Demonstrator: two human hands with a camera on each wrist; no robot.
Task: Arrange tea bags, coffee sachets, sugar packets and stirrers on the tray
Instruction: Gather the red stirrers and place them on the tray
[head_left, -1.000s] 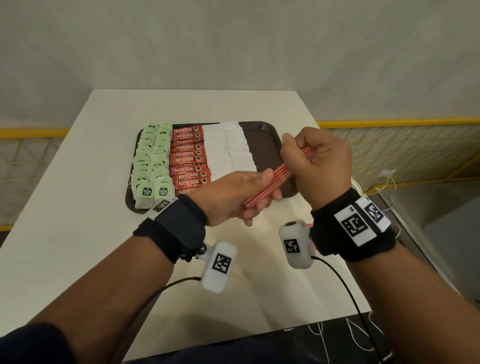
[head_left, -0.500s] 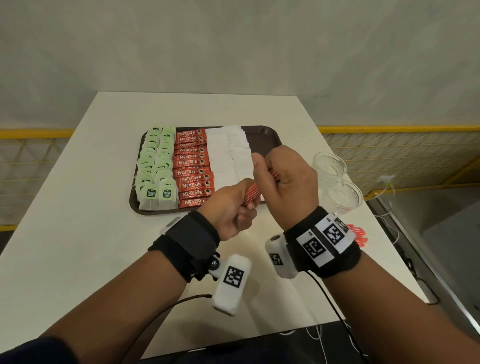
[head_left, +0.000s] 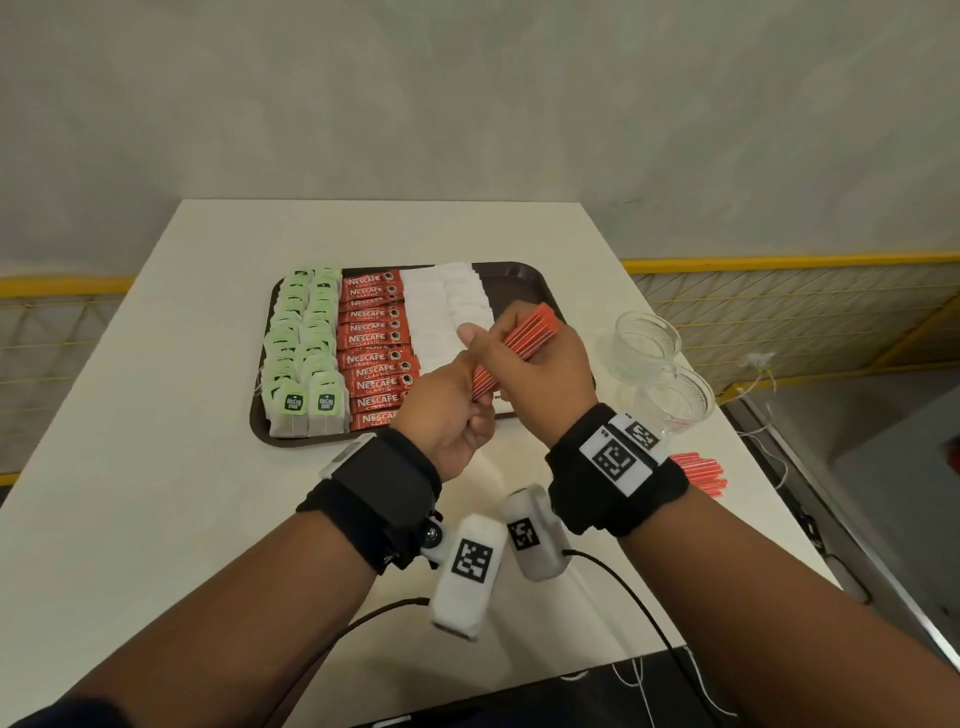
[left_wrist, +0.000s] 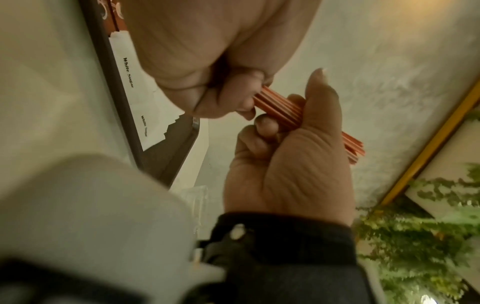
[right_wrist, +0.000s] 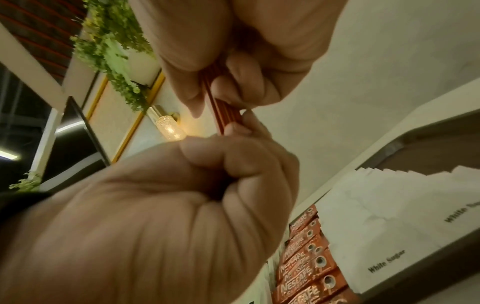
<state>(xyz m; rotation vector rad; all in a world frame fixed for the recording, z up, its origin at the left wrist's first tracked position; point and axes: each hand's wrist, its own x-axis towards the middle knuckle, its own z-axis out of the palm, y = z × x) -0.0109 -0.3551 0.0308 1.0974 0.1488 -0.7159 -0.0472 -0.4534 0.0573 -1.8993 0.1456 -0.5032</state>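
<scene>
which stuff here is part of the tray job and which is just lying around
Part of the job:
tray
tea bags
coffee sachets
sugar packets
stirrer bundle, gripped by left hand and right hand
spare stirrers on table

Lying about:
two clear cups
cables

Glossy brown tray (head_left: 524, 275), matt table (head_left: 156, 467)

Both hands hide the middle of the stirrers (head_left: 524, 338); the tray (head_left: 524, 283) near-right corner is hidden behind them.
</scene>
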